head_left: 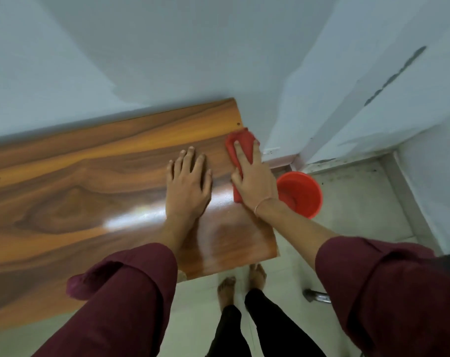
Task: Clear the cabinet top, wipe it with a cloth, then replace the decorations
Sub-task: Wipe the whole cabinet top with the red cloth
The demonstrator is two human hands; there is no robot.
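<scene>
The wooden cabinet top point(90, 176) lies bare and glossy along the pale wall point(167, 60). The left hand point(187, 184) rests flat on it, open, fingers spread and pointing to the far side. Just to its right, the right hand point(254, 181) presses a red cloth point(240, 137) onto the surface near the far right corner, fingers straight over the fabric. A red bucket point(303, 191) stands on the floor point(360, 202) just beyond the cabinet's right edge. Both arms wear maroon sleeves point(131, 292).
</scene>
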